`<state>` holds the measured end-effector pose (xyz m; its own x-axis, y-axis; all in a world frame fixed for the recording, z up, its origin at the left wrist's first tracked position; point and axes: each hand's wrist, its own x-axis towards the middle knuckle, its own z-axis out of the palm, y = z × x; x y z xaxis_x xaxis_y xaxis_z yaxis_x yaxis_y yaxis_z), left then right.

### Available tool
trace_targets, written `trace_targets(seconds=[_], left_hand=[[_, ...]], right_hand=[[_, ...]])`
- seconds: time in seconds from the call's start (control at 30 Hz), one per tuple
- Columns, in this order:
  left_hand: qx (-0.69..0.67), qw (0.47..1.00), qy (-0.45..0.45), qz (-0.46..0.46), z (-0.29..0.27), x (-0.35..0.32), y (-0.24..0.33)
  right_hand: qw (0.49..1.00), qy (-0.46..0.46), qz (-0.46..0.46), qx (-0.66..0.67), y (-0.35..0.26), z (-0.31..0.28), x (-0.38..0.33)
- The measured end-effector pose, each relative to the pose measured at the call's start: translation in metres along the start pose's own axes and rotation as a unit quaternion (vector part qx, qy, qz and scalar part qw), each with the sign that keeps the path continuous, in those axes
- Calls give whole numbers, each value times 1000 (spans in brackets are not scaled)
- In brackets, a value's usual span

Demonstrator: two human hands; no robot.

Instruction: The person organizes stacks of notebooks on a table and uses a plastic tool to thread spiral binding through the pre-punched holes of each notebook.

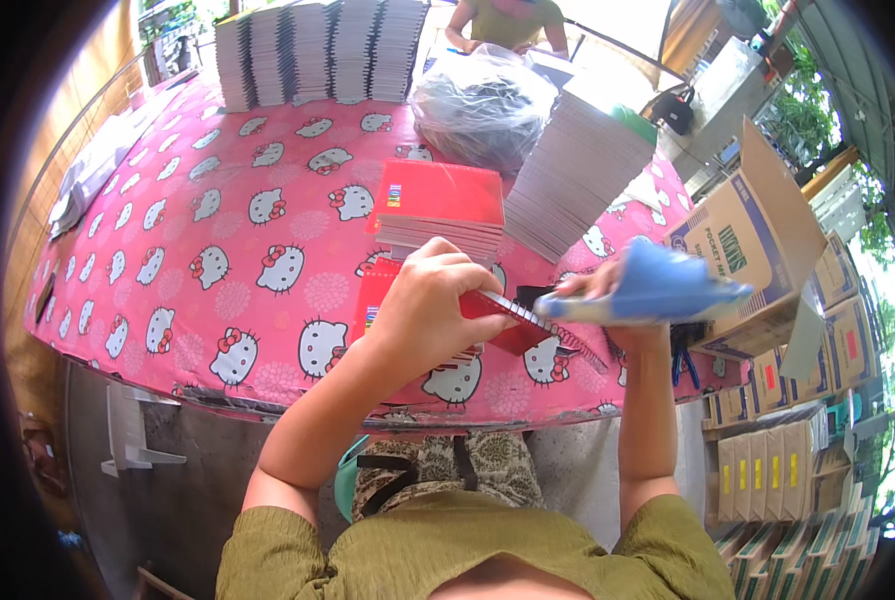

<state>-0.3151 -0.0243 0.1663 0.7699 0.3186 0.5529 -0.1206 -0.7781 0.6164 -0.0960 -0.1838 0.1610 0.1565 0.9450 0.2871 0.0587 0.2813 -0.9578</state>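
Note:
My left hand (432, 305) is closed on a red spiral notebook (512, 335), thumb and fingers pinching it near its wire-bound edge. A loose-looking length of coil (582, 348) sticks out past that edge toward the right. My right hand (607, 283) grips a light-blue, pale-edged thing (672, 285), smeared by motion; it looks like a folded cloth, but I cannot be sure. Just beyond my left hand lies a stack of red notebooks (442, 200). More red covers (372, 295) show beneath and beside my left wrist.
A pink cat-print cloth (217, 215) covers the table. Tall spiral-bound stacks (317, 50) stand at the far left; a leaning row of page blocks (582, 160) and a clear plastic bag (482, 105) sit ahead. An opened carton (747, 245) stands right. Another person (512, 25) sits opposite.

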Motion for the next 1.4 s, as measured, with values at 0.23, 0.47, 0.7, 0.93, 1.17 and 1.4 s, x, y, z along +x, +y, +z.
trace_targets(seconds=[0.23, 0.47, 0.7, 0.93, 1.17, 1.4], left_hand=[[-3, 993, 108, -40, -2, -13, -8], [-384, 878, 191, -214, 3, -34, -22], [-413, 874, 166, -192, 2, -44, -37], [-442, 882, 119, -113, 2, -38, -27], [-42, 952, 285, 102, -27, -51, 41], [0, 996, 52, 76, 11, -98, 2]], right_hand=[[999, 20, 18, -43, 4, 13, 16], [981, 46, 20, -187, -2, 18, 37], [952, 64, 73, -291, 3, 26, 45], [836, 249, 155, -464, 41, 19, -65], [705, 356, -62, -610, 61, 16, -112], [526, 485, 319, -621, 72, -178, -239]])
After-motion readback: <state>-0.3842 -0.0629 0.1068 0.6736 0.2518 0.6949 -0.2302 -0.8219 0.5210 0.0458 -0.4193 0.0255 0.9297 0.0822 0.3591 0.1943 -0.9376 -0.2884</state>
